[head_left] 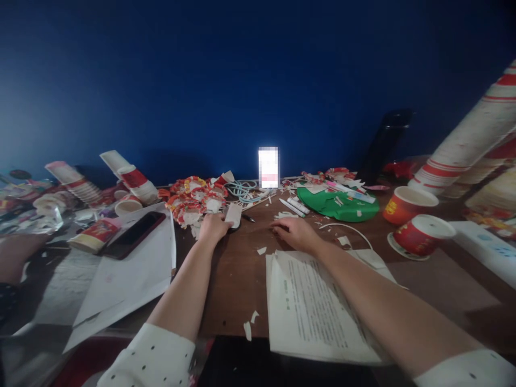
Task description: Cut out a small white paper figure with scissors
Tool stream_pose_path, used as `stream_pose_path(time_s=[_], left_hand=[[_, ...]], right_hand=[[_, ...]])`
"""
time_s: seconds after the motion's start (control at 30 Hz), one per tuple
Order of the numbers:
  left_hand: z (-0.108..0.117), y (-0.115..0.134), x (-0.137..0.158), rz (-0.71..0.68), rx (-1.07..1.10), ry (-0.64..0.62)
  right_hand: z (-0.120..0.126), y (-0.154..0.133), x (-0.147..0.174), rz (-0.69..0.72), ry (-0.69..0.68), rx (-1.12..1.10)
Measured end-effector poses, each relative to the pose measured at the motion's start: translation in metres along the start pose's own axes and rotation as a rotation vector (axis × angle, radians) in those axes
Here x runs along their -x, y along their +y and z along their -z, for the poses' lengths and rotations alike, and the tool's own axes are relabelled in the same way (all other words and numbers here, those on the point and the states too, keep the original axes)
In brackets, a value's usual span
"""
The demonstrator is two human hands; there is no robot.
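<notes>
My left hand (pixel 213 230) is closed on a small white block with rounded corners (pixel 233 215), whose kind I cannot make out. It lies low over the brown table beside a heap of red and white paper-cup pieces (pixel 193 199). A dark pen tip (pixel 249 217) shows just right of the block. My right hand (pixel 297 233) rests on the table, fingers loosely bent and apart, nothing visible in them. White paper scraps (pixel 285 215) and two white markers (pixel 293 207) lie just beyond it. Under my right forearm are printed sheets (pixel 306 306).
A lit screen (pixel 268 167) stands against the blue wall. Right of it lie a green sheet (pixel 342 207), red paper cups (pixel 423 235) and a tall cup stack (pixel 463 129). To the left are a phone (pixel 137 234) on white paper, more cups (pixel 139 183) and another person's arm (pixel 20 252).
</notes>
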State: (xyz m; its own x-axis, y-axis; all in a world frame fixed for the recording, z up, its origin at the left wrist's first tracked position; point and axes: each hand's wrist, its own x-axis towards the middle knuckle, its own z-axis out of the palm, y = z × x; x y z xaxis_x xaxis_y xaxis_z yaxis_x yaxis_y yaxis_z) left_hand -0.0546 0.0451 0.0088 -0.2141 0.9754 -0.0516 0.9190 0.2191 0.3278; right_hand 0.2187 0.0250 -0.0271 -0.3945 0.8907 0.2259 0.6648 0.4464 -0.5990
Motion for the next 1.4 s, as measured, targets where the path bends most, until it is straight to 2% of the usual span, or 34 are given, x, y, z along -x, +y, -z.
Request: stream_pose_path(time_s=[0.17, 0.37, 0.53, 0.63, 0.67, 0.73, 0.83, 0.93, 1.07, 1.2, 1.3, 1.4], left_hand=[[0.003, 0.010, -0.002, 0.011, -0.077, -0.065], [0.002, 0.023, 0.006, -0.045, -0.011, -0.017], [0.002, 0.055, 0.013, -0.069, 0.238, 0.035], [-0.007, 0.077, 0.014, -0.148, 0.647, 0.060], [-0.013, 0.084, 0.014, -0.176, 0.847, 0.034], [-0.029, 0.093, 0.016, -0.185, 1.226, -0.095], [-0.055, 0.099, 0.020, -0.157, 1.500, -0.274], [-0.071, 0.097, 0.023, -0.108, 1.532, -0.390], [-0.072, 0.093, 0.020, -0.145, 1.652, -0.473], [-0.068, 0.093, 0.017, -0.126, 1.703, -0.525], [-0.068, 0.093, 0.016, -0.135, 1.645, -0.583], [-0.068, 0.093, 0.018, -0.131, 1.626, -0.593]], right_hand=[[-0.001, 0.001, 0.000, 0.004, 0.006, 0.003], [-0.003, -0.001, -0.001, -0.012, 0.014, -0.005], [-0.005, -0.002, -0.001, -0.057, 0.029, -0.082], [-0.005, -0.001, -0.002, -0.181, 0.064, -0.230], [-0.004, 0.000, -0.003, -0.239, 0.083, -0.295], [-0.002, -0.001, -0.004, -0.332, 0.116, -0.429], [0.004, -0.004, -0.004, -0.345, 0.144, -0.549], [0.008, -0.009, -0.003, -0.334, 0.182, -0.587], [0.005, -0.012, -0.005, -0.369, 0.214, -0.756], [0.002, -0.007, -0.009, -0.525, 0.318, -0.959], [0.007, -0.005, -0.010, -0.634, 0.276, -1.156], [0.012, -0.007, -0.008, -0.639, 0.214, -1.189]])
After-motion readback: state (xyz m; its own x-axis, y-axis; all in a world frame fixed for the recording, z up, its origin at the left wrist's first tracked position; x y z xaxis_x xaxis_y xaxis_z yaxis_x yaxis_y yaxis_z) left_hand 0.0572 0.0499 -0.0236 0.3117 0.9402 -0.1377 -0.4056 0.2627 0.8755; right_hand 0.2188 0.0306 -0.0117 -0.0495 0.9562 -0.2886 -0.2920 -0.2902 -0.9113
